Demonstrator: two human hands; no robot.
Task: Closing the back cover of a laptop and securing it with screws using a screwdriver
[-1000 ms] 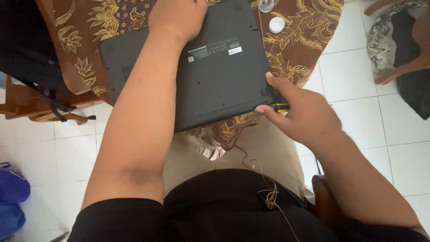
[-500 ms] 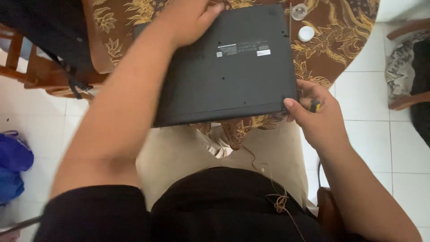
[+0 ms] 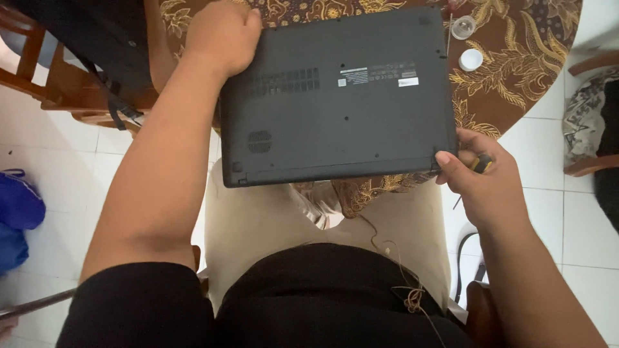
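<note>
The laptop [image 3: 338, 96] lies underside up on the patterned cloth [image 3: 516, 90], its near edge hanging over my lap. Over the last second it has swung from a slant to nearly square with me and sits higher in view, so its screw holes now face me evenly. My left hand [image 3: 222, 38] is closed over the far left corner, fingers curled together on the edge, as before. My right hand [image 3: 480, 177] has stayed at the near right corner, thumb pressed to the case, the other fingers wrapped on a small screwdriver [image 3: 480, 164] with a yellow-and-black handle. Two small caps [image 3: 467, 42] sit beyond the laptop on the cloth
</note>
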